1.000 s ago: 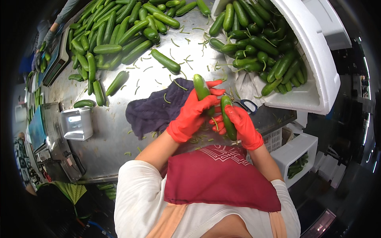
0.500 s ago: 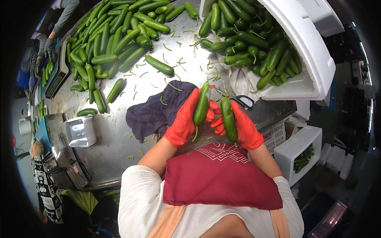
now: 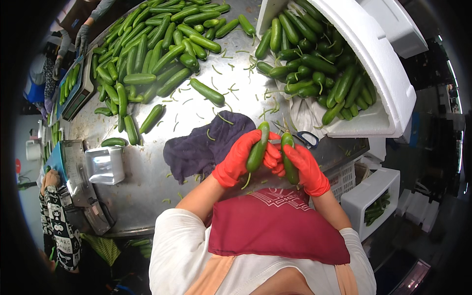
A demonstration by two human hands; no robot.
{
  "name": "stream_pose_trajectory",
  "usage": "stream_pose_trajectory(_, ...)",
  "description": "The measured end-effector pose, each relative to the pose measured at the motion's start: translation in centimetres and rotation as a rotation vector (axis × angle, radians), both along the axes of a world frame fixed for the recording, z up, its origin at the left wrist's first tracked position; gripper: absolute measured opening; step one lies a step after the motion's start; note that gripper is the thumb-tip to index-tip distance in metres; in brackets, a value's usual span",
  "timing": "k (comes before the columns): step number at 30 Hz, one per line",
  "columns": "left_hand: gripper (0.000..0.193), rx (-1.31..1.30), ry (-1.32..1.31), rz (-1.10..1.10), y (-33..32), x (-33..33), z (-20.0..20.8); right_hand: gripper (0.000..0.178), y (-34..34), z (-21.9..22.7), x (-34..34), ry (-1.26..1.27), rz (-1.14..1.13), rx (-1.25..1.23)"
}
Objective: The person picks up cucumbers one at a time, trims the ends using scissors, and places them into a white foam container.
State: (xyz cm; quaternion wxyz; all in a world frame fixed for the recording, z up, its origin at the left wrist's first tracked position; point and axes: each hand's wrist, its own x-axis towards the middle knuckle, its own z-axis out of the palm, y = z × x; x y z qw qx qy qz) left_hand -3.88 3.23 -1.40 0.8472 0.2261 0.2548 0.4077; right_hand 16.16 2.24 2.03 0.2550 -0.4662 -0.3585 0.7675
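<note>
We grip one cucumber in our red-gloved left hand and a second cucumber in our closed right hand, both held above the steel table, near a purple cloth and scissors.

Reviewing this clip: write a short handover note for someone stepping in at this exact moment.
Left hand, red glove: holds one cucumber, stem tail hanging below.
Right hand, red glove: holds a second cucumber.
Both are above the near edge of the metal table, by the purple cloth. Scissors lie just beyond the hands.
Done: white foam box at right is partly filled with cucumbers.
Left: big loose pile across the far left of the table.
</note>
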Motion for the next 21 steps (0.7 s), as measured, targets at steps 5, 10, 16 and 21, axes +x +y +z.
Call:
stream_pose_trajectory(5, 0.043, -0.120, -0.062, -0.042, 0.9, -0.4, -0.4, 0.053, 1.5, -0.4, 0.0, -0.029, -0.013, -0.001)
stream_pose_trajectory(10, 0.038, -0.168, -0.003, 0.076, 1.6, -0.8, -1.4, 0.050, 3.9, 1.2, -1.4, -0.104, -0.009, 0.052)
stream_pose_trajectory(16, 0.063, -0.175, -0.530, 0.183, 3.6, -0.3, -2.3, 0.050, 6.3, 1.4, -3.2, -0.263, 0.139, 0.411)
stream_pose_trajectory(21, 0.061, -0.273, -0.499, 0.143, 3.6, -1.5, -4.3, 0.039, 14.9, 4.6, -2.5, -0.636, -0.072, 0.764)
